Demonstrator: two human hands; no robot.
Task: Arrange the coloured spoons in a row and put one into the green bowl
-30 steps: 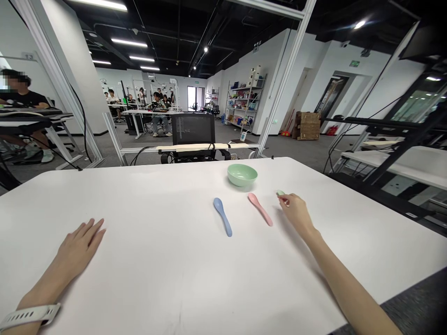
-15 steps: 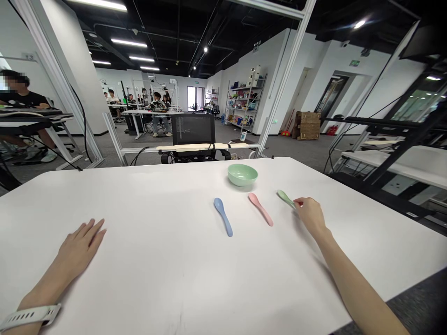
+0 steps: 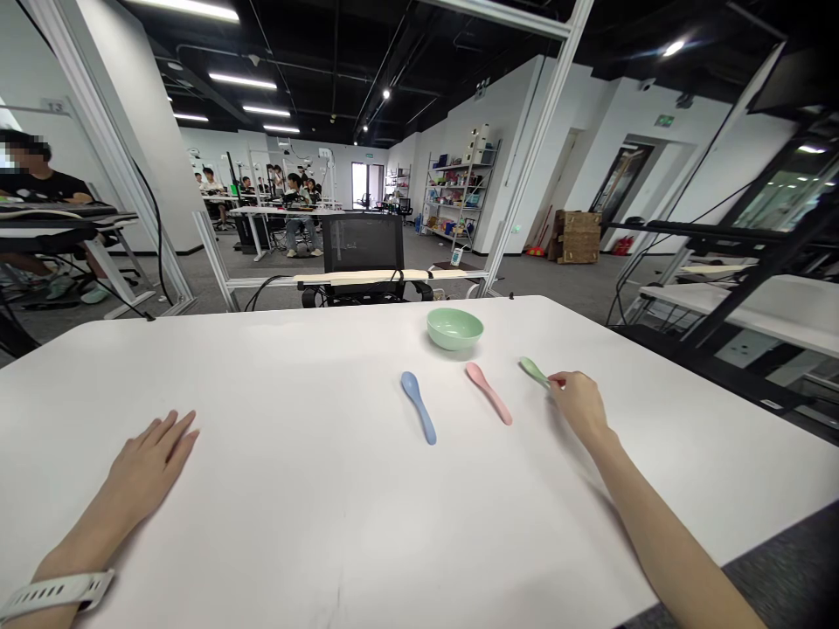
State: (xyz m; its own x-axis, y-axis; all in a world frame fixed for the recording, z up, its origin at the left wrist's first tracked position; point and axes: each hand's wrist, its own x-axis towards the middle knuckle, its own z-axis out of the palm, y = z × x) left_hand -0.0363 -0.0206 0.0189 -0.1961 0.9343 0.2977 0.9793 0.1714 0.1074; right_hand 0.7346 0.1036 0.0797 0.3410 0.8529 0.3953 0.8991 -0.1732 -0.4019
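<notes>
Grip of the right hand (image 3: 580,404) is apparently being pinched on the end of the green spoon (image 3: 533,372), best held low near the pink spoon (image 3: 488,393) on the tabletop (image 3: 262,367); the left hand (image 3: 148,463) is being rested open.

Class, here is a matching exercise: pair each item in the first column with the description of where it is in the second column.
Column 1
1. Blue spoon
2. Pink spoon
3. Green spoon
4. Left hand

Column 2
A. Palm down on the white tabletop, with a white wrist strap just behind it
B. Held in the fingers of the right hand
C. Lying between the other two spoons
D. Lying leftmost of the three spoons

Pairs: 1-D, 2-C, 3-B, 4-A
</notes>
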